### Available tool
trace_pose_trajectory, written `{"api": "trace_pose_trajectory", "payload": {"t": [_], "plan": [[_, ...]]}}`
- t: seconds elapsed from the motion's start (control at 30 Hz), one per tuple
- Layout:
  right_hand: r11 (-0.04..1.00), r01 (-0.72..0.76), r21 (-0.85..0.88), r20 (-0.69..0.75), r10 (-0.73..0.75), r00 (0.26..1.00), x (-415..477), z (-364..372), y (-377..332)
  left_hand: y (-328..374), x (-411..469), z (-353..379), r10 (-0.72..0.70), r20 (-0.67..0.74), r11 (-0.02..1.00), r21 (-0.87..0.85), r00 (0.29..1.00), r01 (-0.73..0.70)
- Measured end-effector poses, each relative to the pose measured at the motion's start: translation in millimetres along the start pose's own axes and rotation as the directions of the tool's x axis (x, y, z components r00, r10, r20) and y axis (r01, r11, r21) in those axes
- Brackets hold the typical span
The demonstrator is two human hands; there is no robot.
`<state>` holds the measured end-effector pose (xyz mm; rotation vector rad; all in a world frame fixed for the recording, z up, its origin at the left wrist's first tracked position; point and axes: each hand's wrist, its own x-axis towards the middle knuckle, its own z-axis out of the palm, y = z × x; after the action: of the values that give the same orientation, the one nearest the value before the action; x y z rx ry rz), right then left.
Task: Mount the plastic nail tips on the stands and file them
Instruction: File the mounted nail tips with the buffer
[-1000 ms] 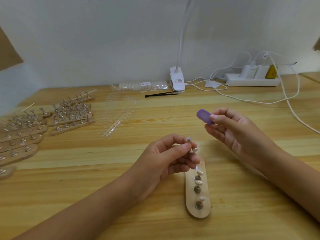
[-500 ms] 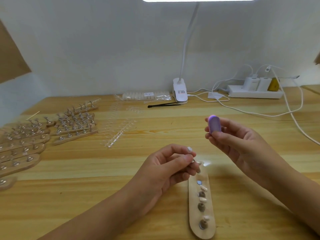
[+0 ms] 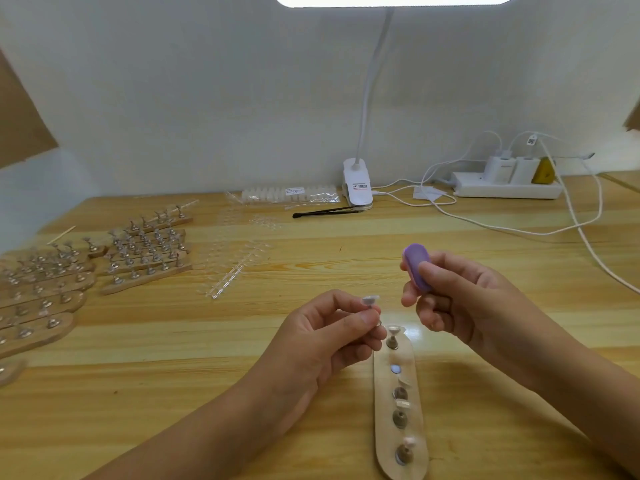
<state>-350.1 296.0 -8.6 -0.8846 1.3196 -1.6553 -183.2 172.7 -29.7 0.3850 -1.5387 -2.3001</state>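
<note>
My left hand (image 3: pixel 341 327) pinches a small metal stand with a clear nail tip (image 3: pixel 370 300) on its top, lifted just above the table. My right hand (image 3: pixel 450 299) grips a purple nail file block (image 3: pixel 418 266) between thumb and fingers, a short way right of the tip and apart from it. Below both hands lies a long wooden base (image 3: pixel 384 445) that carries several metal stands with nail tips; one spot near its upper end shows a bare shiny disc (image 3: pixel 395 369).
Several more wooden bases with stands (image 3: pixel 145 251) cover the left of the table. Clear nail-tip strips (image 3: pixel 239 261), a bagged pack (image 3: pixel 291 195), black tweezers (image 3: pixel 322 212), a clip lamp (image 3: pixel 357 183), a power strip (image 3: pixel 505 188) and trailing white cables (image 3: pixel 588 244) lie further back.
The view has tilted upward, so the lamp head now shows. My right hand has turned the purple file upright and brought it closer to the tip held by my left hand.
</note>
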Motion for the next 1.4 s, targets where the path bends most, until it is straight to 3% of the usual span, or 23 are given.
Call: {"api": "trace_pose_trajectory", "payload": {"t": [0.2, 0.37, 0.5, 0.63, 0.7, 0.77, 0.8, 0.83, 0.93, 0.97, 1.13, 1.2, 1.33, 1.4], "plan": [[1.000, 0.004, -0.003, 0.051, -0.004, 0.999, -0.8, -0.4, -0.2, 1.2, -1.6, 0.1, -0.005, 0.009, 1.000, -0.003, 1.000, 0.005], [1.000, 0.002, 0.023, -0.001, -0.002, 1.000, 0.1, -0.4, 0.9, 1.5, -1.4, 0.9, -0.015, 0.028, 1.000, 0.010, 0.999, 0.014], [0.976, -0.102, 0.194, -0.041, 0.112, 0.993, 4.5, -2.5, 1.1, 1.3, -1.2, 0.4, -0.016, 0.037, 1.000, 0.012, 0.999, 0.016], [0.895, -0.197, 0.400, 0.036, 0.199, 0.979, 5.3, -3.1, 0.0, 1.2, -0.9, 0.5, -0.012, 0.035, 1.000, 0.015, 0.999, 0.012], [0.937, -0.126, 0.327, 0.039, 0.120, 0.992, 3.4, -0.2, -0.4, 1.6, -1.2, 0.1, -0.005, 0.036, 1.000, 0.013, 0.999, 0.004], [0.997, 0.049, 0.060, 0.027, -0.051, 0.998, -0.9, 5.1, 1.4, 2.0, -1.7, -0.4, 0.004, 0.045, 1.000, 0.012, 0.999, -0.005], [0.980, 0.163, -0.114, 0.037, -0.160, 0.986, -3.5, 7.2, 3.5, 2.1, -1.6, -0.6, 0.006, 0.045, 1.000, 0.009, 0.999, -0.007], [0.917, 0.283, -0.283, 0.053, -0.279, 0.959, -5.9, 8.3, 5.9, 2.0, -1.7, -0.8, 0.008, 0.041, 1.000, 0.008, 0.999, -0.008], [0.566, 0.533, -0.629, 0.172, -0.568, 0.805, -8.6, 8.8, 14.4, 1.1, -1.4, -1.3, 0.012, 0.030, 1.000, 0.024, 0.999, -0.013], [0.503, 0.572, -0.648, 0.201, -0.611, 0.766, -8.6, 9.5, 16.4, 0.7, -1.4, -1.2, 0.013, 0.032, 0.999, 0.033, 0.999, -0.015], [0.397, 0.719, -0.571, 0.348, -0.676, 0.649, -11.3, 14.9, 19.4, -1.1, -1.3, -0.6, 0.046, 0.047, 0.997, 0.059, 0.998, -0.048], [0.389, 0.704, -0.594, 0.357, -0.657, 0.664, -7.3, 12.3, 20.2, -2.5, -1.5, -0.6, 0.057, 0.066, 0.997, 0.057, 0.996, -0.061], [0.567, 0.591, -0.574, 0.120, -0.655, 0.746, -2.3, 1.0, 16.3, -3.0, -3.2, 0.3, 0.047, 0.092, 0.995, 0.082, 0.995, -0.055], [0.534, 0.637, -0.555, 0.200, -0.658, 0.726, -6.3, 3.5, 17.6, -2.3, -3.6, 1.2, 0.052, 0.095, 0.996, 0.074, 0.994, -0.059]]}}
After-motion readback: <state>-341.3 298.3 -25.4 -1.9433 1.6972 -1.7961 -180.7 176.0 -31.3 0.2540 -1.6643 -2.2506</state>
